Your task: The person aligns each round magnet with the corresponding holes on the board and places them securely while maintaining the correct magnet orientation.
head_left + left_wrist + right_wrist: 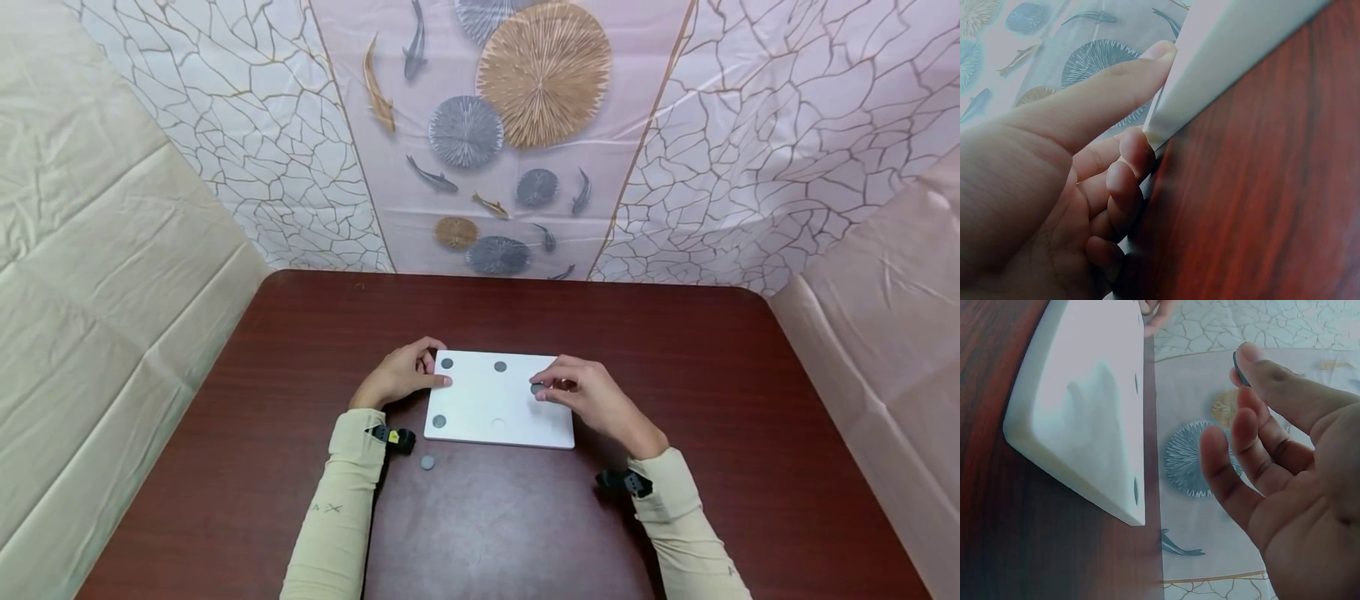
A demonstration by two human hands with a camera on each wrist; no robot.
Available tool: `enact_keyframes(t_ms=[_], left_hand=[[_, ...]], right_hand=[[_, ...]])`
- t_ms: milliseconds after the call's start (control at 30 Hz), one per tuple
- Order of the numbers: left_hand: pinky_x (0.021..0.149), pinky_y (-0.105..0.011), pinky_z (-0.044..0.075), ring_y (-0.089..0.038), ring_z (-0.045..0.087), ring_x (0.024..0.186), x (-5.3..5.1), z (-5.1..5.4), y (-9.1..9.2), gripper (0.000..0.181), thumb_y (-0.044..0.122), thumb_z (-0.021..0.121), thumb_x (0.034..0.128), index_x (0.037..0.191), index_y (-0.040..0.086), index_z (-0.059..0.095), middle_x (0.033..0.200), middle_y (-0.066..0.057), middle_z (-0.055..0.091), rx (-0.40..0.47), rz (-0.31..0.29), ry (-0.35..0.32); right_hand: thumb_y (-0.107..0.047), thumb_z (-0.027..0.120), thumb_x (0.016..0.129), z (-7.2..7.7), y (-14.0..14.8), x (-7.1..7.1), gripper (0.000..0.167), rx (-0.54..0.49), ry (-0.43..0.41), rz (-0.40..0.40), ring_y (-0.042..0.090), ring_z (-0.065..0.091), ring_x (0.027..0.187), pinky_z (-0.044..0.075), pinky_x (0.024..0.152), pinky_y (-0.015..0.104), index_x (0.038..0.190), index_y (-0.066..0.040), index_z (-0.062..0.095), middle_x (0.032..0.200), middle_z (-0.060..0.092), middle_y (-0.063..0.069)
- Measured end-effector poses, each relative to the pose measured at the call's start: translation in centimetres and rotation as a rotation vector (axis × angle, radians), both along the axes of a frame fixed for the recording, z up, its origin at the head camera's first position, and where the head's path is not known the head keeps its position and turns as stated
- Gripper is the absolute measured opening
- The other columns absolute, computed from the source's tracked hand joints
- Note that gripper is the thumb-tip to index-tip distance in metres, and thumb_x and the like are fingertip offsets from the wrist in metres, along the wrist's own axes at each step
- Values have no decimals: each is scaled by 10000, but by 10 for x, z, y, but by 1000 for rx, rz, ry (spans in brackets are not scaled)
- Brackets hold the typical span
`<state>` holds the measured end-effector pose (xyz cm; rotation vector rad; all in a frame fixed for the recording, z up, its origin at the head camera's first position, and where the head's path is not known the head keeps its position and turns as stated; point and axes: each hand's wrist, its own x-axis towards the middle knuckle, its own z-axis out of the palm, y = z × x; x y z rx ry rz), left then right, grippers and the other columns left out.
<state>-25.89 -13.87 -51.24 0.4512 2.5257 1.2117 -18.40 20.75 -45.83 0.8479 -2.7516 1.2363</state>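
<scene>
A white rectangular board (480, 396) lies flat on the table, with grey discs set at its left corners and the middle of its far edge. My left hand (405, 371) grips the board's left edge, thumb (1141, 69) on top and fingers bent against the side. Above the board's right half, my right hand (592, 396) pinches a small grey disc (1240, 369) between thumb and fingertips, apart from the surface. A further disc (1136, 490) shows near the board's far right corner, hidden by the hand in the head view. A pale round recess (498, 423) shows near the front edge.
One loose grey disc (427, 462) lies on the dark red-brown table (487, 517) in front of the board's left corner. Patterned cloth (495, 167) hangs behind the table, and plain beige cloth (97, 275) hangs at the sides.
</scene>
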Motion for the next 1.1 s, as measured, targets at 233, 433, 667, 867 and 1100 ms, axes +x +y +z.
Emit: enact_keyframes(t_ms=[233,433,667,867,1100], left_hand=[[705,-330,448,-165,510,719,0,-2,0,535,274,875,896,1347,150,615,894,-16,597,7,-5,5],[704,-327,446,-159,509,719,0,-1,0,532,266,873,898,1349,149,614,890,-14,595,0,-4,9],[701,-325,446,-159,511,720,-1,1,0,533,254,868,903,1355,139,611,888,-16,595,0,-8,12],[702,-317,447,-150,511,711,0,2,0,541,266,879,891,1349,144,618,880,-4,601,-1,-10,28],[701,-317,445,-148,513,714,1,1,-1,540,288,870,901,1355,144,615,881,1,603,-17,-18,35]], right_hand=[[-120,843,881,-4,-2,0,208,-25,-2,6,74,617,789,519,684,242,1076,-54,814,905,714,-58],[-109,847,875,-7,-2,-1,200,-20,2,19,56,615,775,527,672,259,1065,-57,819,878,725,-64],[-102,843,878,-9,-4,-2,195,-14,-13,30,41,589,772,503,661,241,1064,-46,826,939,768,-23],[-110,834,886,-12,-6,-2,176,6,-19,26,51,643,838,531,701,231,1058,-70,831,961,787,-13],[-112,832,891,-15,-9,-1,154,29,-2,46,59,681,861,550,721,226,1038,-65,827,947,791,-16]])
